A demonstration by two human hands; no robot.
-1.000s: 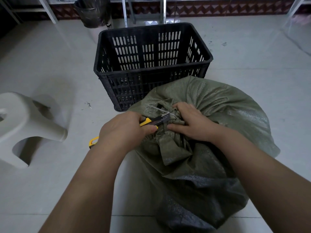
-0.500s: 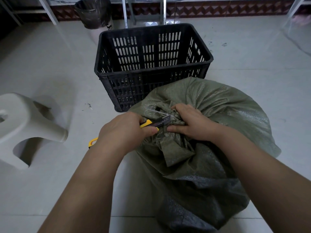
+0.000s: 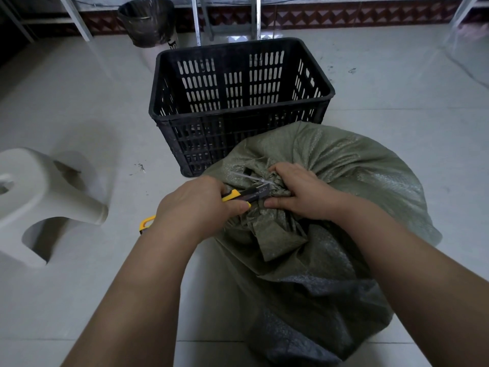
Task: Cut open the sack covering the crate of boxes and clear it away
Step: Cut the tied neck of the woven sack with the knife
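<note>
Green woven sack (image 3: 344,207), crumpled, is set on the floor before a black crate (image 3: 238,119); its neck is bunched and tied, nothing cleared. The neck is pinched by the right hand (image 3: 301,197). A knife (image 3: 254,193), clenched in the left hand (image 3: 195,207), is laid by the white tie (image 3: 243,177). Cutting is judged barely begun.

The olive-green woven sack (image 3: 344,181) sits bulging at 5 o'clock, its gathered neck bound by a white tie (image 3: 246,177). A yellow-black knife (image 3: 251,194) meets the neck from 9 o'clock.
</note>
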